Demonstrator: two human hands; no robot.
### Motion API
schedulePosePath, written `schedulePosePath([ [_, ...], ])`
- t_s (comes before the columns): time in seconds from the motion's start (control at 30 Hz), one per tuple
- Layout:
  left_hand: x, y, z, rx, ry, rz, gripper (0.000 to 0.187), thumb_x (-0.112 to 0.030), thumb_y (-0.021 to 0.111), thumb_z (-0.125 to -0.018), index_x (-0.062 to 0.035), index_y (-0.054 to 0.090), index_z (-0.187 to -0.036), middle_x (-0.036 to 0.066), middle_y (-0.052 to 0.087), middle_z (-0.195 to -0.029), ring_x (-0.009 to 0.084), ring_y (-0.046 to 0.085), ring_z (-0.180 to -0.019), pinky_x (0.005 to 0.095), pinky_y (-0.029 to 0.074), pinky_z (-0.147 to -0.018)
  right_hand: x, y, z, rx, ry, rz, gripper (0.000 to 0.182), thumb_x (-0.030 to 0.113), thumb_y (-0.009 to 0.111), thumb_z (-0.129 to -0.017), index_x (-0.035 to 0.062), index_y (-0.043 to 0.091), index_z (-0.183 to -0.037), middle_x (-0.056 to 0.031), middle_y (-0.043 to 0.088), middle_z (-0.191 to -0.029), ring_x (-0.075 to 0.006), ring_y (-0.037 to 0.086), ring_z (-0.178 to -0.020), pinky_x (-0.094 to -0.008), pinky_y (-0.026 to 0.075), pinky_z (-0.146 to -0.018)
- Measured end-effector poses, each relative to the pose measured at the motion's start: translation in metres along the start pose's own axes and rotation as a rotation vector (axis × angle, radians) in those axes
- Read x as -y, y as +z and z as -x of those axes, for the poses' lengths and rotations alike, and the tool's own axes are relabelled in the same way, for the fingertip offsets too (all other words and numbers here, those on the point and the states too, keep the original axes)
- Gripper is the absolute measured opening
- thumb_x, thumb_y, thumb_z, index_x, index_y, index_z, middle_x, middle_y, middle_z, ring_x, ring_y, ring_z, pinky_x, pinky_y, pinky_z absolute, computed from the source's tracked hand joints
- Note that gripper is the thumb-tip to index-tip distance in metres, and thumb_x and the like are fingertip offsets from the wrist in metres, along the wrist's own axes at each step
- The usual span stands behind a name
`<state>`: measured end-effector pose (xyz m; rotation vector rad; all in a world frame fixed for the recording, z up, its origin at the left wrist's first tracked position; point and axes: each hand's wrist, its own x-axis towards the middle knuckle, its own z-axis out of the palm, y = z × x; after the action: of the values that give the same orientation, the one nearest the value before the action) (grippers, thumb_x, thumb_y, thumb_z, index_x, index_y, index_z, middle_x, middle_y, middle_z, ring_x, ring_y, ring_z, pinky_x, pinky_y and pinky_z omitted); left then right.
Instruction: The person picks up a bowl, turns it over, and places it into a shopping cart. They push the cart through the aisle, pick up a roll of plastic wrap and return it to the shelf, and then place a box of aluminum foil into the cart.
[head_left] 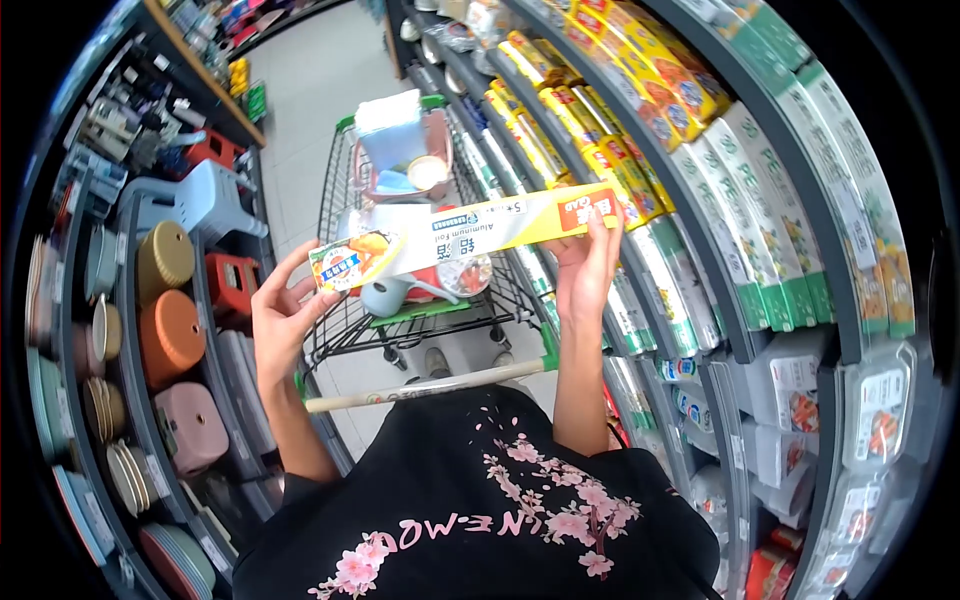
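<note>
Between my two hands is a long yellow and white box of aluminum foil [460, 238], tilted up to the right, its printed side facing me. My left hand [288, 305] pinches its left end, fingers behind and thumb at the lower edge. My right hand [585, 262] grips the red-labelled right end. Below the box stands a shopping cart [430, 398] with a green-trimmed handle. Inside it are a blue-grey watering can [385, 298], a white and blue pack [390, 130] and a pink basket [440, 145]. The box hides part of the cart's contents.
On the right, shelves hold yellow boxes [650, 75] and white-green boxes [745, 215]. The left shelves carry an orange round container [170, 338], a pink container [192, 428], plates [178, 560] and a light-blue stool [200, 200]. A tiled aisle floor [330, 70] runs ahead.
</note>
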<state>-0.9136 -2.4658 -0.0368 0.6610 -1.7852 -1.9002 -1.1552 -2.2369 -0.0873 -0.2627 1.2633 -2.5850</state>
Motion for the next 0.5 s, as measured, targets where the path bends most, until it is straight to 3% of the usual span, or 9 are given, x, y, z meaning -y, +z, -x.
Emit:
schedulePosePath([
  [0.07, 0.01, 0.025, -0.012, -0.007, 0.06, 0.073, 0.063, -0.001, 0.072, -0.085, 0.0086, 0.043, -0.14, 0.021, 0.051, -0.136, 0.0243, 0.062, -0.112, 0.0343, 0.056, -0.09, 0.024, -0.004, 0.004, -0.033, -0.111, 0.025, 0.047, 0.02, 0.048, -0.102, 0.0117, 0.034, -0.147, -0.0131, 0.051, -0.136, -0.0221, 0.06, -0.115, -0.0354, 0.059, -0.085],
  [0.13, 0.014, 0.051, -0.022, -0.023, 0.068, 0.148, 0.058, -0.005, 0.068, -0.09, 0.0039, 0.044, -0.141, 0.019, 0.048, -0.142, 0.0243, 0.059, -0.119, 0.0366, 0.056, -0.094, 0.041, -0.014, 0.008, -0.122, -0.176, 0.106, 0.049, 0.015, 0.05, -0.101, 0.0106, 0.035, -0.148, -0.0126, 0.047, -0.141, -0.0206, 0.058, -0.118, -0.0357, 0.059, -0.086],
  [0.27, 0.019, 0.082, -0.041, -0.077, 0.119, 0.244, 0.04, -0.014, 0.062, -0.096, 0.0001, 0.053, -0.132, 0.019, 0.046, -0.144, 0.0263, 0.057, -0.122, 0.0393, 0.056, -0.095, 0.07, -0.039, 0.013, -0.15, -0.256, 0.307, 0.052, 0.013, 0.051, -0.101, 0.0083, 0.033, -0.149, -0.0121, 0.046, -0.141, -0.0201, 0.058, -0.117, -0.0368, 0.059, -0.087],
  [0.37, 0.018, 0.101, -0.054, -0.018, 0.207, 0.376, 0.021, -0.013, 0.061, -0.096, -0.0019, 0.059, -0.115, 0.021, 0.041, -0.148, 0.0288, 0.052, -0.127, 0.046, 0.054, -0.098, 0.092, -0.05, 0.019, -0.137, -0.263, 0.375, 0.051, 0.02, 0.049, -0.102, 0.0087, 0.032, -0.15, -0.0135, 0.048, -0.14, -0.0232, 0.062, -0.113, -0.039, 0.06, -0.084],
  [0.47, 0.012, 0.127, -0.063, 0.005, 0.247, 0.357, 0.02, -0.01, 0.065, -0.092, -0.0031, 0.061, -0.111, 0.019, 0.045, -0.144, 0.0284, 0.054, -0.125, 0.0421, 0.057, -0.094, 0.113, -0.062, 0.027, -0.174, -0.276, 0.267, 0.051, 0.016, 0.049, -0.102, 0.0061, 0.03, -0.149, -0.016, 0.047, -0.14, -0.0267, 0.061, -0.115, -0.0373, 0.061, -0.086],
  [0.5, 0.009, 0.135, -0.062, 0.029, 0.24, 0.384, 0.028, -0.004, 0.064, -0.09, -0.0026, 0.058, -0.117, 0.018, 0.044, -0.143, 0.0317, 0.048, -0.131, 0.044, 0.053, -0.1, 0.12, -0.063, 0.029, -0.193, -0.286, 0.264, 0.048, 0.019, 0.047, -0.104, 0.0059, 0.031, -0.147, -0.0178, 0.047, -0.14, -0.0291, 0.062, -0.114, -0.0401, 0.061, -0.086],
])
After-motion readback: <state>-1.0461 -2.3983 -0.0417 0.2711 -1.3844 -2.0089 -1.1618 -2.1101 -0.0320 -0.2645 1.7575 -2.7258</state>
